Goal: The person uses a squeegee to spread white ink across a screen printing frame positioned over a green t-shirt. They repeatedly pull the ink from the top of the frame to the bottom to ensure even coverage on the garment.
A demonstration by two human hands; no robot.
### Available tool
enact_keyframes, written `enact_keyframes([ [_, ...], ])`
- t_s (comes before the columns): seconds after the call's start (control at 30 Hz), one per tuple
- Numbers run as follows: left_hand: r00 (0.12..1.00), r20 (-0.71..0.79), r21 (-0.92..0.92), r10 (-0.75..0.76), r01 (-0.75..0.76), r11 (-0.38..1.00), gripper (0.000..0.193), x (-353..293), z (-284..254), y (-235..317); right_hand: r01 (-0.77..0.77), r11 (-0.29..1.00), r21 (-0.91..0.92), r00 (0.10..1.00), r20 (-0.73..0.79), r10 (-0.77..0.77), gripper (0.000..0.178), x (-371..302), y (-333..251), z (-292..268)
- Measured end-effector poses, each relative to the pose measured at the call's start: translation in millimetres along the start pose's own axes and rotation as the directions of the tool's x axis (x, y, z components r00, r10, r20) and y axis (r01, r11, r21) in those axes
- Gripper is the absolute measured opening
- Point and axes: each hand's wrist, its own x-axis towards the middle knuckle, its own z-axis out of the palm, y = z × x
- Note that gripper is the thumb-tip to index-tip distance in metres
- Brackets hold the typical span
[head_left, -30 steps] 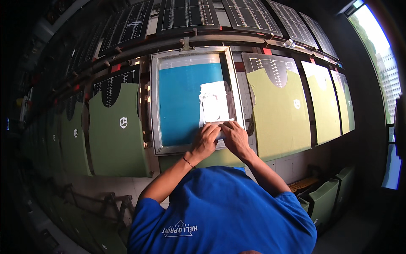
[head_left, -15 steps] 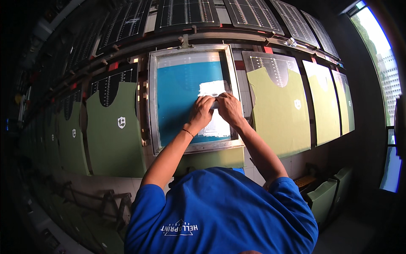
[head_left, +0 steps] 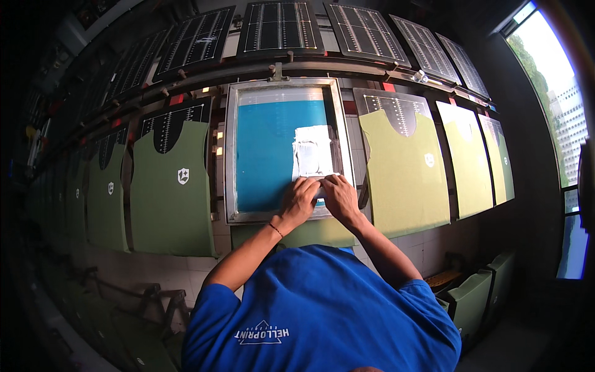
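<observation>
Both of my hands grip a squeegee [head_left: 320, 192] that is mostly hidden under my fingers, near the close edge of a screen printing frame. My left hand [head_left: 300, 201] is closed on its left part, and my right hand [head_left: 339, 199] is closed on its right part. The screen frame [head_left: 232, 155] has a silver metal border and blue mesh [head_left: 263, 146]. White ink [head_left: 312, 139] covers a patch on the right half of the mesh, just beyond the squeegee. Under the screen, part of a green shirt panel [head_left: 291, 234] sticks out on the near side.
Green shirt panels with a small white shield print lie on boards to the left [head_left: 170, 204] and right [head_left: 406, 180]. Black marked boards [head_left: 282, 28] line the far side beyond a metal rail [head_left: 204, 77]. A window [head_left: 561, 93] is at the right.
My hands have drawn the squeegee toward me, from the middle of the ink patch to its near end. More of the white ink now shows beyond it. The view has shifted slightly.
</observation>
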Motion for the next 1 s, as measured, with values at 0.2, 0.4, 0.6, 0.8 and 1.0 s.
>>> enact_keyframes([
  [0.2, 0.988, 0.137, 0.040, -0.071, 0.067, 0.997, 0.040, -61, 15, 13, 0.033, 0.999, -0.006, 0.999, 0.031, -0.033, 0.050, -63, -3, 30],
  [0.4, 0.963, -0.106, 0.153, -0.249, 0.263, 0.952, 0.041, -73, -43, -18, 0.028, 0.979, 0.202, 0.997, 0.069, -0.042, 0.057, -70, -1, 3],
  [0.6, 0.644, -0.493, 0.131, -0.585, 0.720, 0.681, 0.045, -132, -89, -132, -0.464, 0.624, 0.628, 0.726, -0.135, 0.675, 0.042, -85, 95, 50],
  [0.8, 0.465, -0.160, -0.367, -0.871, 0.791, 0.490, 0.049, -170, -82, -174, -0.423, 0.244, 0.872, 0.647, 0.103, 0.755, 0.034, -72, 116, 96],
  [1.0, 0.470, -0.138, -0.307, -0.872, 0.817, 0.489, 0.051, -163, -78, -178, -0.384, 0.154, 0.910, 0.601, 0.120, 0.790, 0.027, -68, 111, 86],
])
